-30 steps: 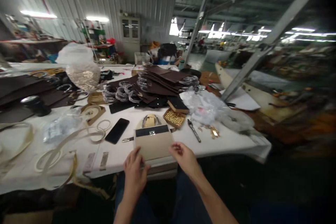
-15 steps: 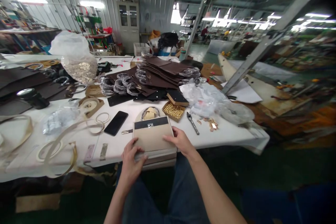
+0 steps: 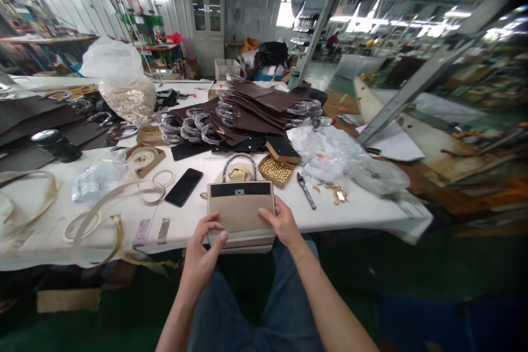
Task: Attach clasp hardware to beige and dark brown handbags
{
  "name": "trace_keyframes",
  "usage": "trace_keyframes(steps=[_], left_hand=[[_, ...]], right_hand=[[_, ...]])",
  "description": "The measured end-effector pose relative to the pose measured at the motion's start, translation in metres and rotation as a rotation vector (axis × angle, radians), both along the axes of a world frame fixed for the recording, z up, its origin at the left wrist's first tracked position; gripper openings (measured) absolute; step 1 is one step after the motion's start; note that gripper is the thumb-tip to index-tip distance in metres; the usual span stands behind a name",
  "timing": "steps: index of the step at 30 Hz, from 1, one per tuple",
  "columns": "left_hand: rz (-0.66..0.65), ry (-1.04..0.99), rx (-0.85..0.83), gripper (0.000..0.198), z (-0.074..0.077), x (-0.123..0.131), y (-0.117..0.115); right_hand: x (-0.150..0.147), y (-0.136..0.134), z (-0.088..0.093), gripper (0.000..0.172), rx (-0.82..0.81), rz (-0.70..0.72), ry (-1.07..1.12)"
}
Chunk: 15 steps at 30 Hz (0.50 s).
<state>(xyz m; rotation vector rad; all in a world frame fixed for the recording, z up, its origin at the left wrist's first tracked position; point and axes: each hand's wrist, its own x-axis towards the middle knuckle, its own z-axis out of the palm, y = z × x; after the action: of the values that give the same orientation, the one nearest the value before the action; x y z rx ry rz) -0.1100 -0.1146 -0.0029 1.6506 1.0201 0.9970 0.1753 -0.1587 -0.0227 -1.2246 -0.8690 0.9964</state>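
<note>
A beige handbag [image 3: 241, 215] with a dark top band, a small metal clasp and a wrapped arched handle is at the table's front edge, above my lap. My right hand [image 3: 282, 221] grips its right side, thumb on the front and fingers behind. At the lower left of the bag is my left hand [image 3: 205, 245], thumb and fingers apart, fingertips against the front panel. Behind the bag lies a roll of cream tape [image 3: 239, 172], partly hidden by the handle. A black phone [image 3: 183, 187] rests to the left.
An open box of gold studs [image 3: 275, 170], a metal punch tool [image 3: 306, 191] and gold pieces [image 3: 336, 193] lie right. Dark brown panels [image 3: 264, 105] are stacked behind. Loose cream strips [image 3: 97, 220] and a black jar [image 3: 56, 145] are left. A slanted metal post [image 3: 406, 85] stands right.
The bag has tilted more upright, and its handle now stands up above it. My left hand's thumb and fingers have shifted slightly lower on the front. The camera view has shifted a little.
</note>
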Motion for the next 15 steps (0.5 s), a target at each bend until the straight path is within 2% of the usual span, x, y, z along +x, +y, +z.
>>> trace_keyframes(steps=[5,8,10,12,15], left_hand=[[0.047,0.022,0.093,0.023,0.020,0.010,-0.013],[0.097,0.041,0.174,0.019,0.031,0.013,-0.023],[0.081,0.041,0.202,0.019,0.038,0.014,-0.034],[0.015,0.018,0.189,0.027,0.049,0.016,-0.047],[-0.120,-0.064,0.078,0.050,0.069,0.023,-0.066]], right_hand=[[-0.008,-0.011,0.013,0.069,-0.049,0.006,0.108],[-0.012,-0.027,0.026,0.074,-0.086,-0.043,0.129],[-0.014,-0.051,0.042,0.074,-0.092,-0.155,0.125],[-0.016,-0.089,0.065,0.074,-0.083,-0.353,0.068],[-0.028,-0.159,0.109,0.072,-0.065,-0.663,-0.259]])
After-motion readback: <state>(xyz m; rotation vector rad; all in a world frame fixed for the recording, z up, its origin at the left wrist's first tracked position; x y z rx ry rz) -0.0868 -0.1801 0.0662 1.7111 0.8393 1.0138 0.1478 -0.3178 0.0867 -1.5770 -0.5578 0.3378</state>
